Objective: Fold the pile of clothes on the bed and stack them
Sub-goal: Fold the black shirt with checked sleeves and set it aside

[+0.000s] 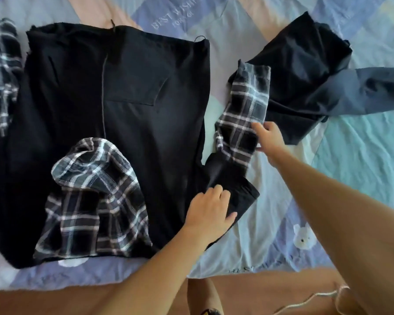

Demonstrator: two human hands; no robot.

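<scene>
A black zip hoodie (127, 114) lies spread flat on the bed, its plaid-lined hood (93, 196) turned down over its near part. Its right sleeve (243, 114), black at the shoulder and plaid toward the cuff, stretches away to the right. My left hand (210, 209) rests on the black part of that sleeve near the shoulder, fingers loosely bent on the cloth. My right hand (268, 138) pinches the plaid sleeve's right edge about halfway along. The left plaid sleeve (1, 76) lies at the far left edge.
A crumpled dark garment (309, 76) lies at the upper right, touching the plaid cuff, a bluish part of it reaching the right edge. The bed sheet (362, 155) is pastel patchwork. Brown floor (55, 301) and a white cord (309, 300) show at the near edge.
</scene>
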